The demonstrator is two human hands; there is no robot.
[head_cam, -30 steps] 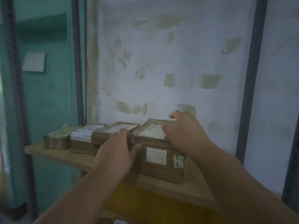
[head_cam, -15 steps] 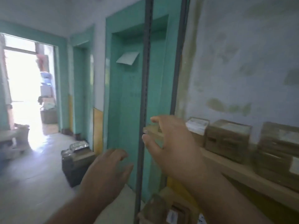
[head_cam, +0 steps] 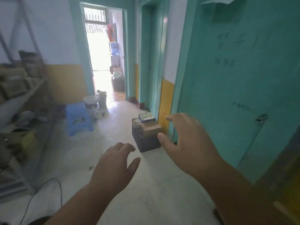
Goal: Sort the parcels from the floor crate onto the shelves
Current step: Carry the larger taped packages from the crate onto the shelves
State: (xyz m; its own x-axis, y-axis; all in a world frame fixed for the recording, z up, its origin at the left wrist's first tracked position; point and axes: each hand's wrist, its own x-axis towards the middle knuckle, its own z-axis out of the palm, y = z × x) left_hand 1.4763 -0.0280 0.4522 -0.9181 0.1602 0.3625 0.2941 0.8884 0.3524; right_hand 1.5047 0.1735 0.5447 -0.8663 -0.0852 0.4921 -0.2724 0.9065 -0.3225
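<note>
A dark floor crate (head_cam: 146,141) stands on the pale floor by the yellow-and-teal wall, ahead of me. Brown taped parcels (head_cam: 150,126) are piled in it, one with a shiny wrapped top (head_cam: 146,116). My left hand (head_cam: 113,166) hovers low in the middle of the view, fingers relaxed and empty. My right hand (head_cam: 186,142) is raised to the right of the crate, fingers spread, holding nothing. Both hands are short of the crate and touch nothing.
A metal shelf rack (head_cam: 21,98) with blurred bags and parcels fills the left side. A blue plastic stool (head_cam: 78,118) and a white bucket (head_cam: 90,103) stand near it. A teal door (head_cam: 240,78) is on the right, a bright doorway (head_cam: 103,56) ahead. A cable (head_cam: 48,189) lies on the floor.
My hands have let go of the parcel on the wooden shelf. The view has swung left from the shelf to the hallway and the floor crate, both hands now empty in the air.
</note>
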